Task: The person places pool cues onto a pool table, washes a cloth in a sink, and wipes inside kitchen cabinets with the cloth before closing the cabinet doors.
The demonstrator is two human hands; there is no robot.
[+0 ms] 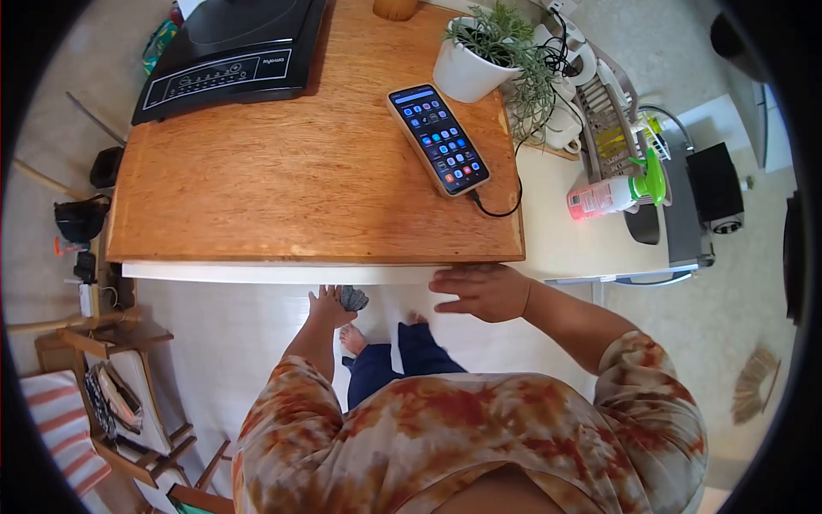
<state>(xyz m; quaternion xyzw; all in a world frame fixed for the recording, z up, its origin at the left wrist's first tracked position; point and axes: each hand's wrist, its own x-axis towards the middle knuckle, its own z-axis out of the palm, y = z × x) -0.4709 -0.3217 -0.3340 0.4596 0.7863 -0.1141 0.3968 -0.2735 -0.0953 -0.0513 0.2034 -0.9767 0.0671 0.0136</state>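
Observation:
My left hand (329,307) is at the white front edge (274,273) below the wooden top. A crumpled grey cloth (354,298) sits in the crook between its thumb and fingers, and the fingertips reach up to the edge. My right hand (481,292) lies along the same white edge farther right. Its fingers are spread and point left, with nothing seen in them; part of the hand is close under the wooden top's front corner. On the wooden top (248,188) lies a lit phone (438,140) with a black cable plugged in.
A black induction cooker (235,60) stands at the back left of the top, a potted plant (475,64) at the back right. A spray bottle (604,199) and a dish rack (604,111) are on the right. A wooden shelf (116,338) stands lower left.

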